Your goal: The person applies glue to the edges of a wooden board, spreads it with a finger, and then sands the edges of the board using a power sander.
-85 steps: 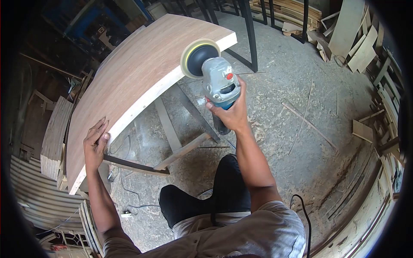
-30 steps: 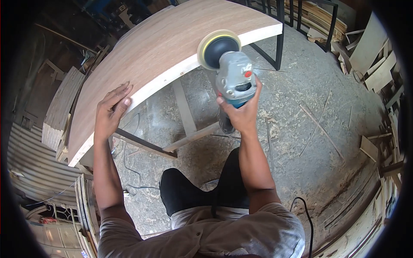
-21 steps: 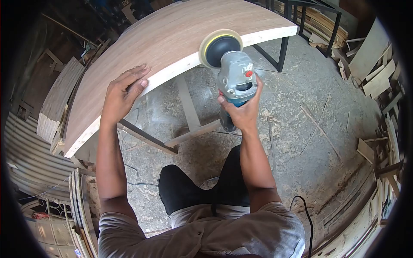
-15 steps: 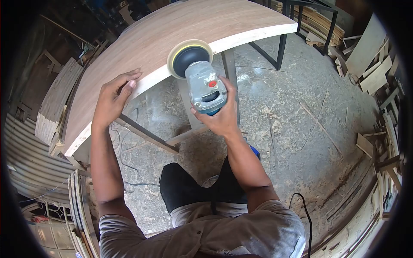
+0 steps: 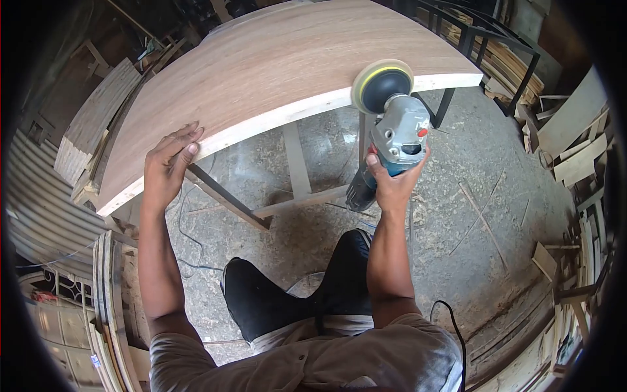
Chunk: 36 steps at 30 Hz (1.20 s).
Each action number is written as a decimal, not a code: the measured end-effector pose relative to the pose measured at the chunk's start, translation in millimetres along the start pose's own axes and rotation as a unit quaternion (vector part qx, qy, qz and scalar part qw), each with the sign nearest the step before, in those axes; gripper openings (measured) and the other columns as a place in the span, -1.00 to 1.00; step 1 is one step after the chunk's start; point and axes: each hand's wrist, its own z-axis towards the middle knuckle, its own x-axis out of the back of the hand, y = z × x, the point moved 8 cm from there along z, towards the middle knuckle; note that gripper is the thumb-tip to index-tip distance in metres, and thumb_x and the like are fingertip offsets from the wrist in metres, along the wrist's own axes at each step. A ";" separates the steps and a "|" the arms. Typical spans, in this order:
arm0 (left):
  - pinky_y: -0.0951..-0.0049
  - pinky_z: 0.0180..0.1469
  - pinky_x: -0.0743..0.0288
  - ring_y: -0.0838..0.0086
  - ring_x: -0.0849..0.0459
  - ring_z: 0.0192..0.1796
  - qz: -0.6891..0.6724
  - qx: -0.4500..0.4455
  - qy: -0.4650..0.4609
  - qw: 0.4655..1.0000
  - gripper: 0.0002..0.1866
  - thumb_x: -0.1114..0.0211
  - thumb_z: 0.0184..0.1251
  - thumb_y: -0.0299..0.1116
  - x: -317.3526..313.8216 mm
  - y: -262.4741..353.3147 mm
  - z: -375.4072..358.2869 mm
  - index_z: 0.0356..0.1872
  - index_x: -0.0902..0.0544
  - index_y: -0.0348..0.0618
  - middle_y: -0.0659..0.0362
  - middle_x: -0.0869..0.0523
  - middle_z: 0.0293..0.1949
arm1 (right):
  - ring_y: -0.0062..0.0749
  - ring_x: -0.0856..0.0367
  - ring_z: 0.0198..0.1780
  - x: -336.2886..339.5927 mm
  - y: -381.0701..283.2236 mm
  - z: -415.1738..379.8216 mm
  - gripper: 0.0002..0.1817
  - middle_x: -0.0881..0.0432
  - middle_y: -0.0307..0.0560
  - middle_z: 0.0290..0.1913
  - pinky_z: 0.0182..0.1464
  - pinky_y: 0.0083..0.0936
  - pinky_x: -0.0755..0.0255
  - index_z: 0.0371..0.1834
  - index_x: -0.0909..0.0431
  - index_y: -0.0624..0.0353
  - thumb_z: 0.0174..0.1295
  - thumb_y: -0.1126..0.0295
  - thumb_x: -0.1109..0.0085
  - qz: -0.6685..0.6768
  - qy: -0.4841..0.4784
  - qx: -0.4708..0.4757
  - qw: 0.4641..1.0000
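Note:
A large curved wooden panel (image 5: 261, 65) lies flat on a dark metal frame. My left hand (image 5: 166, 166) rests palm down on its near edge, fingers spread. My right hand (image 5: 392, 179) grips the body of a grey and blue angle sander (image 5: 395, 134). Its round yellow-rimmed pad (image 5: 382, 85) presses against the pale edge of the panel near the right end.
A stack of curved wooden pieces (image 5: 91, 124) sits at the left. Scrap boards and offcuts (image 5: 568, 137) pile up at the right wall. The power cord (image 5: 450, 326) trails on the dusty concrete floor. Corrugated metal sheet (image 5: 46, 222) lies at the lower left.
The sander slid left along the panel's edge, then far to the right end. My left hand shifted along the near edge and stays flat on it.

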 end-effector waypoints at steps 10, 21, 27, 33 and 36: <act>0.29 0.29 -0.40 0.18 -0.57 0.27 -0.050 -0.016 -0.113 0.992 -0.68 -0.30 0.33 -0.37 33.7 -47.0 -10.7 0.08 -0.68 -0.16 -0.04 -0.67 0.12 | -0.12 -0.55 0.10 -87.3 17.2 -64.3 0.09 -0.37 0.21 0.12 0.13 -0.25 -0.48 0.37 0.04 0.32 -0.15 0.36 -0.58 -0.062 -0.074 0.063 0.993; 0.22 0.40 -0.26 0.09 -0.47 0.35 -0.080 -0.075 -0.181 0.977 -0.65 -0.29 0.32 -0.42 43.4 -50.0 -8.9 0.10 -0.60 -0.33 -0.09 -0.63 0.16 | -0.13 -0.41 0.23 -178.1 21.1 -131.9 0.20 -0.25 0.16 0.22 0.24 -0.23 -0.37 0.39 0.05 0.31 -0.24 0.23 -0.67 -0.205 -0.147 0.118 0.960; 0.21 0.37 -0.31 0.08 -0.50 0.33 -0.063 -0.091 -0.141 0.984 -0.69 -0.25 0.36 -0.39 42.7 -50.5 -15.6 0.06 -0.63 -0.31 -0.09 -0.64 0.13 | -0.21 -0.44 0.19 -124.6 23.5 -108.6 0.13 -0.35 0.12 0.15 0.22 -0.30 -0.39 0.36 0.05 0.29 -0.19 0.30 -0.63 -0.058 -0.008 0.003 0.998; 0.19 0.36 -0.33 0.07 -0.52 0.30 -0.051 -0.097 -0.100 0.989 -0.70 -0.27 0.33 -0.41 43.4 -46.4 -14.5 0.03 -0.64 -0.32 -0.09 -0.66 0.10 | -0.28 -0.48 0.13 -68.9 23.5 -73.8 0.07 -0.41 0.02 0.10 0.21 -0.32 -0.39 0.36 0.00 0.25 -0.16 0.31 -0.60 -0.062 0.056 -0.007 0.996; 0.19 0.36 -0.32 0.07 -0.54 0.29 -0.055 -0.089 -0.125 0.987 -0.69 -0.28 0.31 -0.42 43.0 -49.5 -10.1 0.03 -0.64 -0.32 -0.08 -0.67 0.09 | -0.35 -0.56 -0.04 -44.3 28.3 -66.7 -0.13 -0.53 -0.07 -0.06 0.06 -0.36 -0.46 0.22 -0.24 0.25 -0.14 0.16 -0.52 -0.103 0.128 0.001 0.986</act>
